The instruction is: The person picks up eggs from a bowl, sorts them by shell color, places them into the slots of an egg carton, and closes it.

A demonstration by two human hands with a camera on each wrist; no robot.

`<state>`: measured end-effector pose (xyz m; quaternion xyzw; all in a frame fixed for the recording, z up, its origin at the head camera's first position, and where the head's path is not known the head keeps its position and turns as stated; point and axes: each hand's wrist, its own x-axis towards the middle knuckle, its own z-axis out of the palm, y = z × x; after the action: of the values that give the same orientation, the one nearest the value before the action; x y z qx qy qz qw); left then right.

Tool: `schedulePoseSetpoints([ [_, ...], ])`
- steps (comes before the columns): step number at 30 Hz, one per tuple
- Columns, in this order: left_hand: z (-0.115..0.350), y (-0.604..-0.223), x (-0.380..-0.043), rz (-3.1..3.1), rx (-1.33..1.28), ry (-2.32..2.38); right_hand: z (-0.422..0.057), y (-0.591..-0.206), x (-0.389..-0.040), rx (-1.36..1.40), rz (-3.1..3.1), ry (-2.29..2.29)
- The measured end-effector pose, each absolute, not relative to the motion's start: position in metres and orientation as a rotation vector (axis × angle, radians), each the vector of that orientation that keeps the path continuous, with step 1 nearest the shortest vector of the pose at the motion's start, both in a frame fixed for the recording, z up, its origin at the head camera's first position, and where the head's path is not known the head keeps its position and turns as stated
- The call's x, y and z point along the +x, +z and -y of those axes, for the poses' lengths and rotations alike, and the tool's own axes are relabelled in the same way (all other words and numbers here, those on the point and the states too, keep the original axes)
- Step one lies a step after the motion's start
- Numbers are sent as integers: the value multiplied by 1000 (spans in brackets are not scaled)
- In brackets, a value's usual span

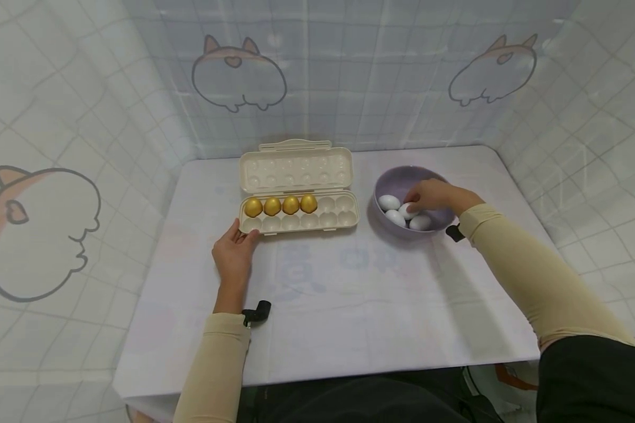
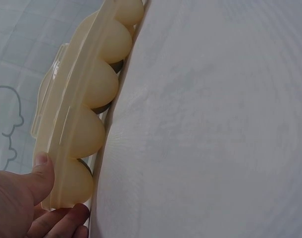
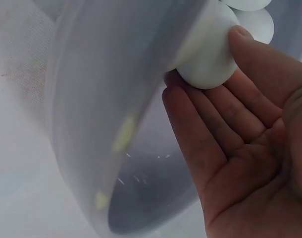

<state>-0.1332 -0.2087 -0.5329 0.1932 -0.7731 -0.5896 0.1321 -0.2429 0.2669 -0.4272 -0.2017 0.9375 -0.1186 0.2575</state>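
Note:
A cream egg carton (image 1: 328, 222) lies on the table with its lid (image 1: 296, 170) folded back. Several golden eggs (image 1: 290, 205) fill the left part of its back row; the front row cups are bare. My left hand (image 1: 234, 252) grips the carton's near left corner, thumb on the rim and fingers beneath, as the left wrist view shows. To the right, a purple bowl (image 1: 397, 176) contains several white eggs (image 1: 388, 202). Inside it, my right hand (image 1: 431, 194) pinches a white egg (image 3: 208, 64) between thumb and fingers.
Everything stands on a table with a pale cloth (image 1: 317, 317). Tiled curtains with cartoon animal drawings (image 1: 238, 76) surround it at the back and both sides. A dark small camera (image 1: 257, 312) is strapped at the left wrist.

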Motion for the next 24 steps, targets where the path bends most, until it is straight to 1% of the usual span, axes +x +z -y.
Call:
schedulePoseSetpoints([
  [6, 208, -533, -132, 2226, 533, -1712, -267, -422, -246, -556, -2570, -279],
  [24, 209, -532, -131, 2226, 535, -1712, -257, -384, -258, -576, -2656, -274],
])
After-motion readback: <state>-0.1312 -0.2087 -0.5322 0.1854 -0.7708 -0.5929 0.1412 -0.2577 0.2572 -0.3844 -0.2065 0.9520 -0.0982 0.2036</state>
